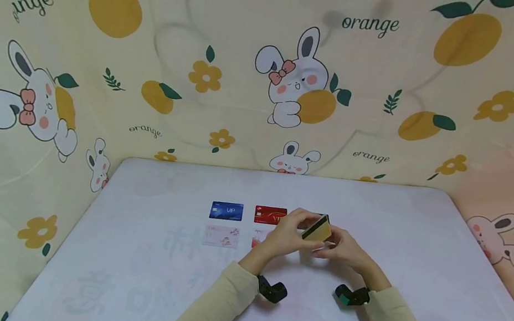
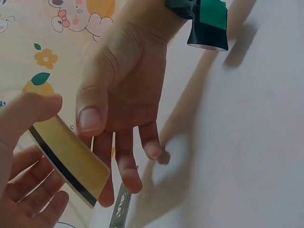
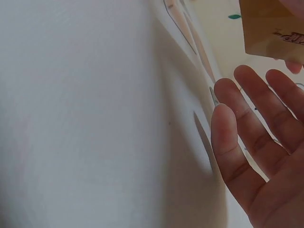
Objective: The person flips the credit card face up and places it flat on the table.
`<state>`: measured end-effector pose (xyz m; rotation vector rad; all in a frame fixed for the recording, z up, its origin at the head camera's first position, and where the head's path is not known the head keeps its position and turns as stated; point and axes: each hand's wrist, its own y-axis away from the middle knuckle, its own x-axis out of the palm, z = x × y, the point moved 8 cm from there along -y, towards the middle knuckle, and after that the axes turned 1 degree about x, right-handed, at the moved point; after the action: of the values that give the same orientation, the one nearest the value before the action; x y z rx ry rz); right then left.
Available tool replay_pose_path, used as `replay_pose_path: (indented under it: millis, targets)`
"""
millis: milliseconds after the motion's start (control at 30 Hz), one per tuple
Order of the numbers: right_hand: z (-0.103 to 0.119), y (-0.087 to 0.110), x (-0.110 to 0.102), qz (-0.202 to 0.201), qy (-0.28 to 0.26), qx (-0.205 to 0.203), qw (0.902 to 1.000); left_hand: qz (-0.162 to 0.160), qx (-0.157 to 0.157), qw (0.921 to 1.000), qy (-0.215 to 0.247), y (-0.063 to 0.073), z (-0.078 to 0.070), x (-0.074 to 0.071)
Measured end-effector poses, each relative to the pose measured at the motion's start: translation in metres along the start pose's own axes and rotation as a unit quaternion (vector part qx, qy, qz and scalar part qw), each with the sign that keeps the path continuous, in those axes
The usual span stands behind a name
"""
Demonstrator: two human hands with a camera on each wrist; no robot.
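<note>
My left hand (image 1: 290, 233) pinches a gold card (image 1: 319, 231) between thumb and fingers, tilted up off the table. A black stripe runs along one edge of this card in the left wrist view, and the card looks slightly bowed. Beside it is my right hand (image 1: 346, 249), palm toward the card, fingers loosely bent and spread around nothing. In the right wrist view the card's lettered face shows above the right fingertips (image 3: 225, 90). A dark card marked VIP (image 2: 121, 209) shows past the right fingers in the left wrist view.
On the white table (image 1: 142, 277) lie a blue VIP card (image 1: 226, 210), a red card (image 1: 271, 215) and a pale pink card (image 1: 221, 236). Another pale card (image 1: 258, 236) is partly covered by the left hand. A patterned curtain (image 1: 237, 28) hangs behind the table.
</note>
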<state>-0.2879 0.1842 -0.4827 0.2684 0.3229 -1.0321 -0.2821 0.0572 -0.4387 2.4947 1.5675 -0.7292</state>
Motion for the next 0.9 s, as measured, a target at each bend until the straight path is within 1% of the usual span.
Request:
replay_pose_path:
  millis: [267,433,600,800,900]
  targets:
    - [0.0001,-0.0006,0.0034,0.006,-0.021,0.002,0.9998,-0.003,0.004,0.9999,0.01,0.0007,-0.0017,-0.0009]
    - [-0.0003,-0.0004,0.0054,0.006,-0.025,0.001,0.9997,-0.003,-0.002,0.9999,0.014,0.0015,-0.0006,-0.0007]
    - [-0.0024,-0.0014,0.0069,0.008,-0.036,-0.001,0.9993,-0.003,0.001,0.9999,0.011,0.0022,-0.0012,-0.0008]
    - [-0.0011,-0.0019,0.0061,-0.001,-0.027,-0.003,0.9996,0.001,0.005,1.0,0.004,0.0026,-0.0035,-0.0002]
    - [0.0017,-0.0014,0.0061,0.002,-0.026,-0.008,0.9996,0.006,0.012,0.9999,0.003,0.0027,-0.0064,0.0005]
